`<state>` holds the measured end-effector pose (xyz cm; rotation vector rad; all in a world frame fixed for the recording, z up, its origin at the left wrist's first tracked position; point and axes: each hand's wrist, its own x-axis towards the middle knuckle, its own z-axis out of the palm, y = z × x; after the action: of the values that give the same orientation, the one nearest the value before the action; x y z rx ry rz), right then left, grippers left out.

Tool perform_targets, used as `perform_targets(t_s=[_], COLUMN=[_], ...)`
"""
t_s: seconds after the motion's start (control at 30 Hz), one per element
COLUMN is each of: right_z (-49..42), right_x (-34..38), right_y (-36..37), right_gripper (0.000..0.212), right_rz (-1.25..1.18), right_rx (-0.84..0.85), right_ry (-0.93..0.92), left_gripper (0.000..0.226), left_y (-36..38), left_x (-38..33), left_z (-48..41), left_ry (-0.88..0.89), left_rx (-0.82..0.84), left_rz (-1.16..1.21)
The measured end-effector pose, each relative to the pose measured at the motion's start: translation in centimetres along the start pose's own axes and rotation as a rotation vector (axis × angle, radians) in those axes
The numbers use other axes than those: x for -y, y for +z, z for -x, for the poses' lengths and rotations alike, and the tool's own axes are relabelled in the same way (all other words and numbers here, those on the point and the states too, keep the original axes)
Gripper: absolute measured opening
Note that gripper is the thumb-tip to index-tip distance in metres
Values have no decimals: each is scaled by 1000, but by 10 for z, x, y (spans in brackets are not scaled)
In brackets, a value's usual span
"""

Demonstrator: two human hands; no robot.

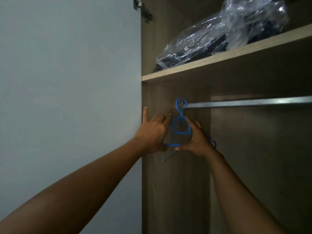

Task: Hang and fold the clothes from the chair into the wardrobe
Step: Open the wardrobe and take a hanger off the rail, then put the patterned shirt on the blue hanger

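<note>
A blue plastic hanger point(180, 127) hangs by its hook on the left end of the metal rail point(249, 103) inside the wardrobe. It is seen almost edge-on. My left hand point(152, 132) grips the hanger's left side, with the index finger pointing up along the wardrobe's side panel. My right hand point(197, 141) holds the hanger's right side, thumb under the lower bar and fingers reaching up toward the neck. Another blue piece pokes out behind my right wrist. No clothes or chair are in view.
A wooden shelf point(219, 59) runs above the rail and carries dark items wrapped in a clear plastic bag point(224, 34). The open wardrobe door point(67, 81) fills the left, with a hinge point(143, 10) at the top. The wardrobe's back panel is dark.
</note>
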<state>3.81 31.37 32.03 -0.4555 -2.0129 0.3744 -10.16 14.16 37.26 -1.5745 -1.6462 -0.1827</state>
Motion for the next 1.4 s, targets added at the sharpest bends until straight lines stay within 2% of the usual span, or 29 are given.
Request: perform_targets(t_s=[0.13, 0.27, 0.5, 0.77, 1.13, 1.4], right_z=[37, 75, 140, 185, 226, 262], right_x=[38, 89, 167, 267, 462, 593], right_y=[24, 44, 70, 99, 176, 252], right_gripper=[137, 138, 130, 129, 126, 123], right_rz=[-86, -120, 132, 80, 70, -17], right_rx=[51, 203, 350, 357, 273, 260], right_ry=[-62, -101, -160, -284, -604, -693], left_gripper=[113, 113, 110, 111, 110, 108], left_y=[-26, -57, -109, -163, -265, -331], left_x=[-5, -3, -9, 16, 87, 156], left_z=[64, 137, 236, 336, 489, 603], left_ry=[-80, -182, -298, -423, -724, -820], left_rx=[41, 83, 253, 248, 268, 263], left_rz=[-78, -106, -176, -261, -392, -471])
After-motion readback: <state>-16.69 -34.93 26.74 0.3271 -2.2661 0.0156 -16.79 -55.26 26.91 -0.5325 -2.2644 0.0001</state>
